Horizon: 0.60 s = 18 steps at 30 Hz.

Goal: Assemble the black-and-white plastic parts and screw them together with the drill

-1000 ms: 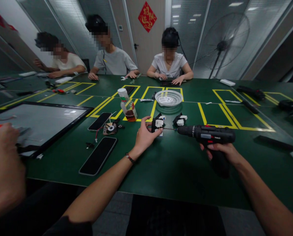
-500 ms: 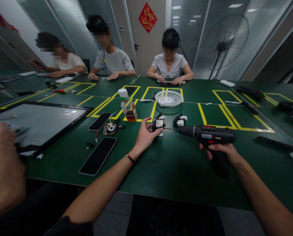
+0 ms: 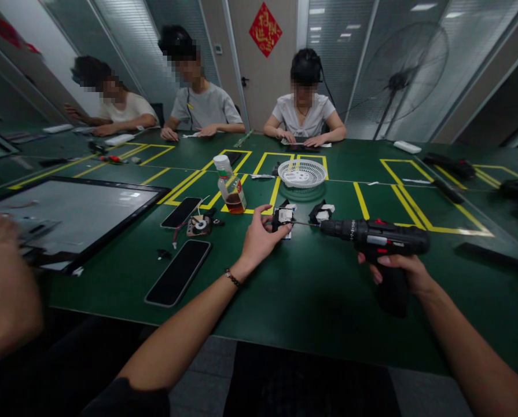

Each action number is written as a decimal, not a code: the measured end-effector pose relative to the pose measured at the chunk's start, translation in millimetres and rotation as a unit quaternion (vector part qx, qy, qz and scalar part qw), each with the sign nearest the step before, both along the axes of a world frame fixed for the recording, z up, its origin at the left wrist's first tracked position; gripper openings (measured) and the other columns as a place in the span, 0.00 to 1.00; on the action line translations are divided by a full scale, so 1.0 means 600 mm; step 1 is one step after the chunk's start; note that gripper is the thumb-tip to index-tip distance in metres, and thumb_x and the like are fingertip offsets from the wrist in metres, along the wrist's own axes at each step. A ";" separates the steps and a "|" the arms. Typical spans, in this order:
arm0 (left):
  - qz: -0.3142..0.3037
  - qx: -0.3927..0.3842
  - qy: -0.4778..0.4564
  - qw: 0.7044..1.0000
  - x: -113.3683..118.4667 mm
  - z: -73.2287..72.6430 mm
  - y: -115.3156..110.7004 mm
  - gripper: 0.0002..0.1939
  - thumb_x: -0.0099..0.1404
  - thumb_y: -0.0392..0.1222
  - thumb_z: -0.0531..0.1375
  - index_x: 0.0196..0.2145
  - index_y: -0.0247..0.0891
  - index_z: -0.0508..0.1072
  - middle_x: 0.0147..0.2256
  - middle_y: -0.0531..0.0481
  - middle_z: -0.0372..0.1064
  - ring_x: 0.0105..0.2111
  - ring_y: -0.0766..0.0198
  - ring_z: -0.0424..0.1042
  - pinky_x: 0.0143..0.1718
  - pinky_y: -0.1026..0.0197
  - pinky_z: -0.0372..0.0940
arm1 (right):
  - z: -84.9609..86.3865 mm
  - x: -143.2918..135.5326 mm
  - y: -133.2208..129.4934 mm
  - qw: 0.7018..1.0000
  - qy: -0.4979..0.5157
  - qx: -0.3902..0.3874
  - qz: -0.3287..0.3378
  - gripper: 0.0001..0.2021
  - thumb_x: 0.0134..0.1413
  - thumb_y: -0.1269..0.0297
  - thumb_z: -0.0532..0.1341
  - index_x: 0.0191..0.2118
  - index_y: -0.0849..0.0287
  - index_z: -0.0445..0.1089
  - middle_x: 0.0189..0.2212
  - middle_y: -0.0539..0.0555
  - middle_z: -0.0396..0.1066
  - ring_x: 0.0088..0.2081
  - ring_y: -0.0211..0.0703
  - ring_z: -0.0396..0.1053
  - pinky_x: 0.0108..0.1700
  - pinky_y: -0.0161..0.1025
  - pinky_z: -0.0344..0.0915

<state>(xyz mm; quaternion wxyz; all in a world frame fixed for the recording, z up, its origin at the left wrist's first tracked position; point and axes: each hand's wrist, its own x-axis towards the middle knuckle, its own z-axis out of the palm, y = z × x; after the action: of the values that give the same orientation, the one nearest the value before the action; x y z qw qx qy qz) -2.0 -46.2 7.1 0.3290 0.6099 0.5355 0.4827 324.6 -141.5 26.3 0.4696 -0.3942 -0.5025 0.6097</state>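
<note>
My left hand point(image 3: 263, 234) is closed on a small black-and-white part point(image 3: 283, 216), thumb in front and fingers behind. In my right hand point(image 3: 400, 269) is a black cordless drill point(image 3: 375, 236), held by its grip and pointing left. Its long thin bit point(image 3: 305, 223) reaches the right side of the small part; whether the tip sits in a screw is too small to tell. Just behind the bit lies a second black-and-white part point(image 3: 322, 212), touched by neither hand.
A bottle point(image 3: 233, 194) and a white plastic basket point(image 3: 302, 174) stand beyond my hands. Left of my forearm lie a large phone point(image 3: 178, 273), a smaller phone point(image 3: 181, 212), a wired component point(image 3: 198, 225) and a framed panel point(image 3: 89, 214). Another person's arm point(image 3: 9, 289) enters at left; several people sit opposite.
The view has shifted slightly, moving most things a little to the right. Both hands keep their hold, with the bit still at the small part. The neighbouring person's hand has moved at the left edge.
</note>
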 end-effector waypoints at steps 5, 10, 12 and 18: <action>-0.011 0.024 0.034 0.999 -0.003 0.000 -0.002 0.37 0.55 0.48 0.70 0.58 0.44 0.61 0.48 0.42 0.73 0.42 0.55 0.75 0.44 0.52 0.69 | -0.004 -0.002 -0.002 1.000 0.005 -0.011 0.019 0.24 0.48 0.63 0.66 0.53 0.58 0.67 0.37 0.60 0.77 0.20 0.44 0.69 0.21 0.43 0.68; -0.009 0.024 0.058 0.998 -0.004 -0.003 -0.002 0.37 0.54 0.45 0.70 0.59 0.44 0.61 0.48 0.42 0.73 0.43 0.55 0.74 0.44 0.52 0.68 | -0.006 -0.005 -0.002 1.000 -0.002 -0.013 0.019 0.21 0.48 0.63 0.66 0.50 0.59 0.70 0.37 0.60 0.77 0.21 0.43 0.69 0.22 0.43 0.68; -0.010 0.026 0.060 0.998 -0.004 -0.003 -0.002 0.38 0.54 0.46 0.70 0.59 0.44 0.61 0.49 0.42 0.73 0.44 0.54 0.74 0.45 0.52 0.68 | -0.004 -0.007 -0.003 1.000 -0.009 -0.014 0.017 0.19 0.48 0.62 0.66 0.48 0.60 0.71 0.36 0.60 0.77 0.21 0.43 0.68 0.23 0.43 0.68; -0.018 0.037 0.057 0.998 -0.007 -0.008 -0.001 0.38 0.54 0.48 0.70 0.59 0.45 0.60 0.49 0.42 0.73 0.44 0.55 0.74 0.45 0.52 0.68 | -0.004 -0.008 -0.005 1.000 -0.001 -0.018 0.007 0.21 0.48 0.63 0.66 0.50 0.60 0.71 0.37 0.61 0.77 0.21 0.43 0.69 0.22 0.43 0.68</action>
<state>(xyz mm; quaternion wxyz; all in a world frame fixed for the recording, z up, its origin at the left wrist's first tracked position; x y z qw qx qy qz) -6.0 -46.9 2.5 0.2839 0.6577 0.5240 0.4607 319.6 -144.3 24.1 0.4575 -0.3999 -0.4945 0.6215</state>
